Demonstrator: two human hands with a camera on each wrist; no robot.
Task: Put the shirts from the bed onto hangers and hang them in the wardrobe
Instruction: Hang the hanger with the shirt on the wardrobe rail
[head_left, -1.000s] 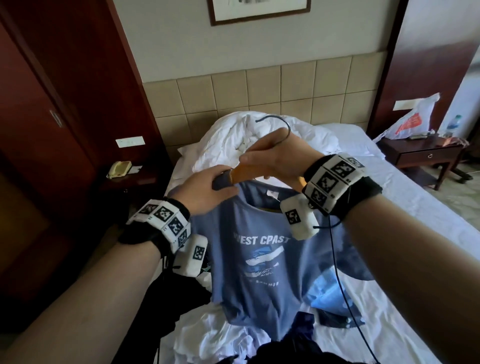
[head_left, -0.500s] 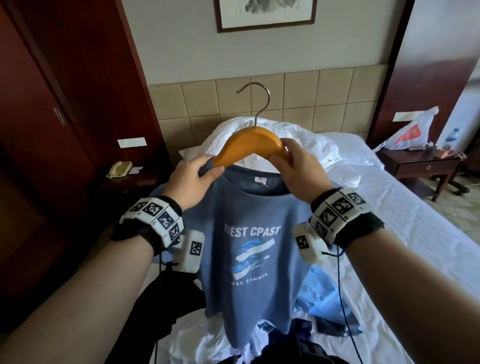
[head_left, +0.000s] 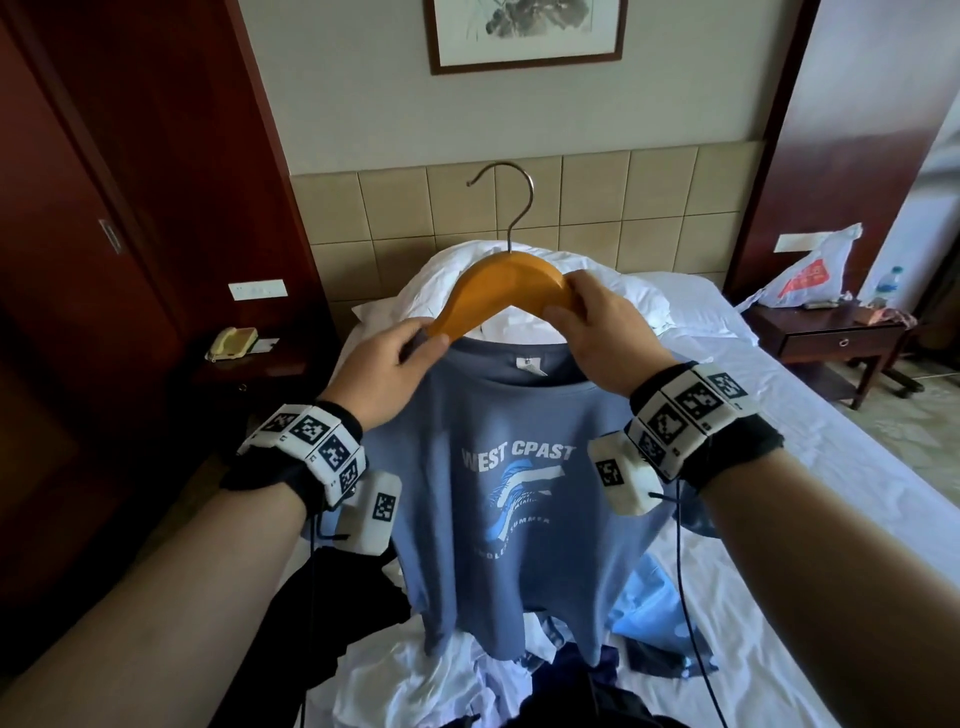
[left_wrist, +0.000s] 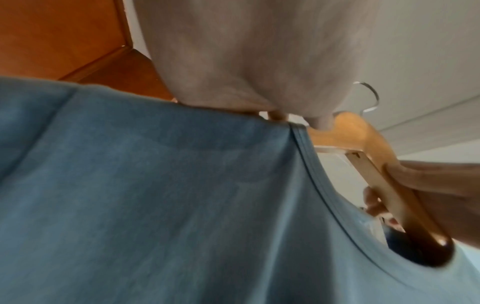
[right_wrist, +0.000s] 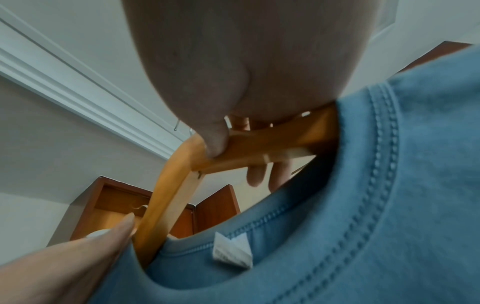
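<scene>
- Head view: a wooden hanger is held upright above the bed, metal hook on top, in front of the tiled headboard wall.
- The left hand pinches the collar of the blue T-shirt together with the left arm of the hanger; thumb and fingers are curled on the fabric.
- The right hand grasps the right arm of the hanger, thumb on the near face, fingers wrapped behind.
- The blue T-shirt hangs from the hanger, printed front toward the camera; its hem reaches the heap of clothes at the near edge of the bed.
- A white duvet lies bunched at the head edge of the bed, behind the hanger.
- A nightstand stands beside the right edge of the bed and carries a plastic bag.
- A telephone sits on a dark table beside the left edge of the bed.
- A framed picture hangs on the wall above the headboard.
- Left wrist view: the hanger end sits inside the neck opening of the shirt; the picture is blurred.
- Right wrist view: the thumb presses on the hanger bar, fingers curl behind it, and the white neck label shows inside the collar.
- Right wrist view: the open wardrobe is in the background.
</scene>
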